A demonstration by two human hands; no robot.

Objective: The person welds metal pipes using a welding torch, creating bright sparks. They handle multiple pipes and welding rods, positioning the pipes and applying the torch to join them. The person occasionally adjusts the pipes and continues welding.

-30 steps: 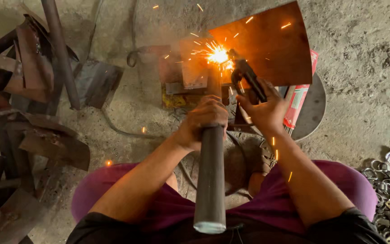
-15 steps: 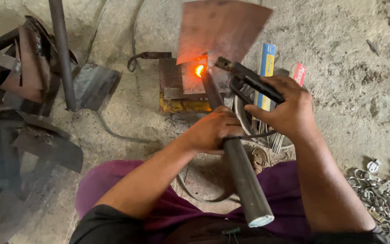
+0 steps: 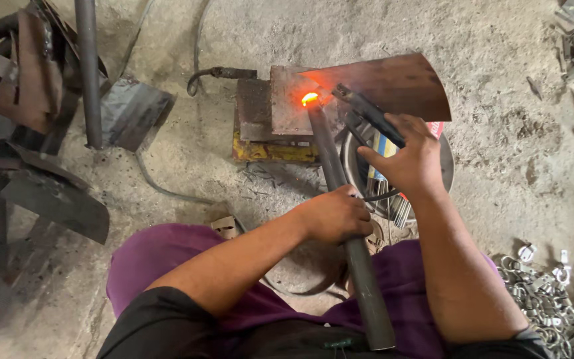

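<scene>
Change since the earlier frame: the sparks are gone and only an orange glow remains at the joint; the rust-brown plate now lies lower and further right, and the pipe's near end points more steeply toward the person's lap

Item, steel pipe (image 3: 347, 219): long axis runs from the glowing weld spot (image 3: 309, 98) down and slightly right to its open end near the bottom edge of view. Far end touches the flat steel block (image 3: 280, 110), which sits on a yellow-edged base on the ground

Item, left hand (image 3: 332, 214): closed round the pipe at about mid-length, knuckles up, forearm coming in from lower left across the purple-clad knees. It is the nearer hand to the pipe; the glowing end lies straight ahead of it, along the pipe

Item, right hand (image 3: 406, 158): clamped on the dark electrode holder (image 3: 367, 114), fingers wrapped, wrist raised. The holder angles up and left, its tip just beside the glow, whether touching cannot be told

Item, rust-brown plate (image 3: 393, 83): behind the holder, tilted, near the block

Item, metal rings (image 3: 546, 292): heaped on the ground, lower right, well apart
</scene>
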